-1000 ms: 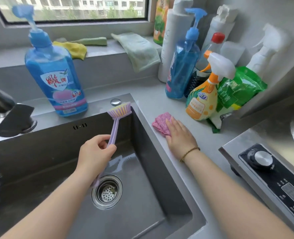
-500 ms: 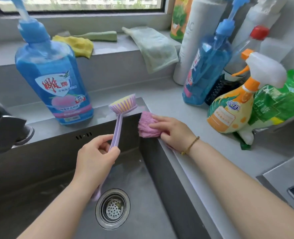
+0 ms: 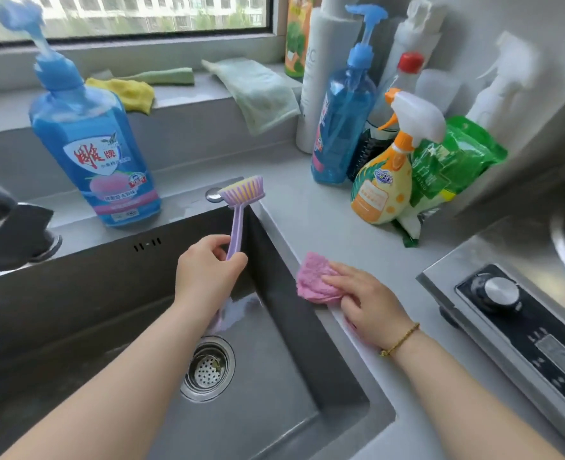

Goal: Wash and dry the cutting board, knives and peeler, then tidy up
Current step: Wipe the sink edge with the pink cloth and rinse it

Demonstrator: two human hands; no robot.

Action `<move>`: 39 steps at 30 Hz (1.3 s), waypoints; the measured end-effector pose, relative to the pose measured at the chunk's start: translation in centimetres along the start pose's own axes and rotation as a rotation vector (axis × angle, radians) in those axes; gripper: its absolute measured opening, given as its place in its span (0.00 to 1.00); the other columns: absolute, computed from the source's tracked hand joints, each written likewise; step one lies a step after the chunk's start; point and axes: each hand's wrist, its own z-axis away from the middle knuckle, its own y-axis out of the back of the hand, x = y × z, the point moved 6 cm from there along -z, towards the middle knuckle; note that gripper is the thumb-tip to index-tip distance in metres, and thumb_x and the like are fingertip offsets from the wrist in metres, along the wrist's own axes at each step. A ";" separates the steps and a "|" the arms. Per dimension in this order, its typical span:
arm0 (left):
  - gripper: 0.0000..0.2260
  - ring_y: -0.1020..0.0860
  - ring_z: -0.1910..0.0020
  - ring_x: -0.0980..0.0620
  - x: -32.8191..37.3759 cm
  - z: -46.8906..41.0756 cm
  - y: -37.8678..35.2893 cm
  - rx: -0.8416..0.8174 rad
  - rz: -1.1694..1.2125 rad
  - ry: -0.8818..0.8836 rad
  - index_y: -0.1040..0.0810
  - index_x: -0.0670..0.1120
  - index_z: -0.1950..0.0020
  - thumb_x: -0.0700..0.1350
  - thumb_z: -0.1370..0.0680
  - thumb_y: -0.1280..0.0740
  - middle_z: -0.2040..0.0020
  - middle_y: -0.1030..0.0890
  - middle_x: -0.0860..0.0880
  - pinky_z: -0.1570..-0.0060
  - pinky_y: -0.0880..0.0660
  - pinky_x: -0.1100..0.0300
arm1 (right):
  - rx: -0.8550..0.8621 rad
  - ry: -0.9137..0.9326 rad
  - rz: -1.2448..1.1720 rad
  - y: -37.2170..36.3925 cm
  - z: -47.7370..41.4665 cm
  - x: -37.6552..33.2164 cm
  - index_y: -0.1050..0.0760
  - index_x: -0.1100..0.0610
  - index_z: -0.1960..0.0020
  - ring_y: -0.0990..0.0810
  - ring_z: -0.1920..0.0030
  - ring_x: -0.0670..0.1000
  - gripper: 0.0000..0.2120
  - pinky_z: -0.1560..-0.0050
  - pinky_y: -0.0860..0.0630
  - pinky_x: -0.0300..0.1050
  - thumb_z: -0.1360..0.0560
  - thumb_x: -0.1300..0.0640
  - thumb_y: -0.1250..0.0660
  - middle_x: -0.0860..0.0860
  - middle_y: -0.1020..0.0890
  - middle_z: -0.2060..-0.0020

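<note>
My left hand (image 3: pixel 205 277) grips the handle of a purple dish brush (image 3: pixel 238 207) over the sink (image 3: pixel 108 293). The brush stands upright, its striped bristle head level with the sink's back right corner. My right hand (image 3: pixel 364 303) presses a pink cloth (image 3: pixel 311 280) flat onto the grey counter (image 3: pixel 324 220) at the sink's right rim, fingers laid straight over it. No cutting board, knife or peeler is in view.
A big blue detergent bottle (image 3: pixel 95 151) stands behind the sink. Several spray and pump bottles (image 3: pixel 347 117) and a green bag (image 3: pixel 447 167) crowd the back right corner. Cloths (image 3: pixel 258 91) lie on the window ledge. A stove (image 3: pixel 523 313) is at right, the faucet (image 3: pixel 6 224) at left.
My right hand slid the pink cloth from the sink's back right corner toward me along the right rim. My left hand kept holding the brush upright.
</note>
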 end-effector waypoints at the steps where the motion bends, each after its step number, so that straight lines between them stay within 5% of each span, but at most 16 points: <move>1: 0.13 0.22 0.57 0.45 0.5 0.3 -0.6 -0.005 -0.008 -0.010 0.21 0.47 0.44 0.41 0.28 0.34 0.63 0.23 0.50 0.53 0.24 0.53 | 0.068 -0.073 0.006 0.6 0.8 1.3 0.24 0.58 0.39 0.30 0.33 0.52 0.20 0.38 0.48 0.24 0.28 0.66 0.44 0.53 0.28 0.33; 3: 0.13 0.24 0.57 0.47 1.6 0.8 -2.0 -0.014 -0.037 -0.039 0.22 0.46 0.44 0.41 0.28 0.34 0.63 0.25 0.51 0.56 0.28 0.58 | 0.098 -0.101 0.048 0.9 3.1 1.4 0.25 0.57 0.37 0.32 0.31 0.51 0.21 0.37 0.48 0.27 0.28 0.65 0.44 0.52 0.31 0.31; 6: 0.14 0.26 0.53 0.48 3.2 1.5 -4.5 -0.050 -0.102 -0.074 0.23 0.44 0.42 0.42 0.27 0.34 0.56 0.22 0.48 0.56 0.34 0.62 | 0.025 -0.003 0.086 0.7 8.3 0.6 0.19 0.56 0.47 0.22 0.41 0.53 0.22 0.38 0.36 0.32 0.35 0.59 0.44 0.53 0.21 0.41; 8: 0.16 0.25 0.48 0.47 3.5 1.6 -5.8 -0.052 -0.116 -0.044 0.25 0.44 0.39 0.43 0.27 0.34 0.48 0.21 0.46 0.55 0.35 0.62 | 0.037 0.041 0.078 1.2 11.7 1.5 0.17 0.55 0.50 0.25 0.43 0.49 0.22 0.36 0.41 0.28 0.36 0.59 0.45 0.49 0.20 0.44; 12: 0.18 0.25 0.45 0.45 3.6 1.6 -7.9 -0.045 -0.135 0.002 0.28 0.43 0.37 0.44 0.26 0.35 0.43 0.22 0.43 0.54 0.35 0.61 | 0.180 -0.175 -0.066 3.6 15.1 4.3 0.19 0.57 0.46 0.33 0.40 0.36 0.21 0.40 0.50 0.14 0.34 0.66 0.42 0.40 0.31 0.41; 15: 0.17 0.26 0.42 0.43 4.6 1.4 -9.4 -0.054 -0.204 0.000 0.29 0.42 0.38 0.44 0.25 0.36 0.41 0.24 0.42 0.53 0.35 0.60 | 0.155 -0.185 -0.066 3.0 15.4 5.0 0.22 0.54 0.42 0.36 0.37 0.37 0.20 0.41 0.49 0.17 0.28 0.70 0.41 0.38 0.35 0.39; 21: 0.12 0.25 0.51 0.42 5.1 0.2 -11.4 -0.107 -0.426 0.010 0.27 0.39 0.45 0.44 0.26 0.36 0.48 0.23 0.41 0.60 0.34 0.58 | 0.236 -0.156 -0.026 3.0 15.0 4.9 0.16 0.56 0.54 0.30 0.44 0.48 0.23 0.40 0.42 0.21 0.36 0.60 0.48 0.55 0.18 0.47; 25: 0.08 0.27 0.56 0.43 5.5 -0.2 -12.4 -0.151 -0.511 0.004 0.28 0.41 0.54 0.45 0.26 0.36 0.56 0.27 0.44 0.62 0.35 0.58 | 0.272 -0.140 -0.016 3.3 14.7 4.7 0.16 0.56 0.54 0.30 0.44 0.48 0.23 0.41 0.37 0.27 0.37 0.60 0.49 0.56 0.18 0.47; 30: 0.10 0.26 0.52 0.43 6.0 -0.4 -13.4 -0.150 -0.559 0.002 0.27 0.40 0.48 0.45 0.25 0.35 0.54 0.28 0.43 0.59 0.34 0.57 | 0.270 -0.113 0.005 3.3 14.7 4.6 0.17 0.55 0.53 0.30 0.44 0.48 0.23 0.41 0.36 0.36 0.36 0.60 0.48 0.55 0.17 0.48; 34: 0.15 0.25 0.51 0.42 5.7 -0.3 -13.4 -0.141 -0.588 -0.025 0.26 0.39 0.47 0.51 0.23 0.36 0.48 0.23 0.41 0.59 0.33 0.57 | 0.265 -0.098 0.017 3.4 14.6 4.9 0.17 0.56 0.53 0.29 0.45 0.47 0.21 0.43 0.35 0.37 0.36 0.59 0.45 0.56 0.18 0.47; 39: 0.14 0.29 0.57 0.48 4.9 3.1 -9.6 -0.096 -0.474 -0.088 0.28 0.45 0.56 0.56 0.22 0.39 0.56 0.24 0.48 0.60 0.35 0.59 | 0.223 -0.136 -0.043 3.5 14.8 5.3 0.18 0.59 0.48 0.27 0.41 0.47 0.19 0.42 0.39 0.30 0.36 0.67 0.38 0.56 0.21 0.42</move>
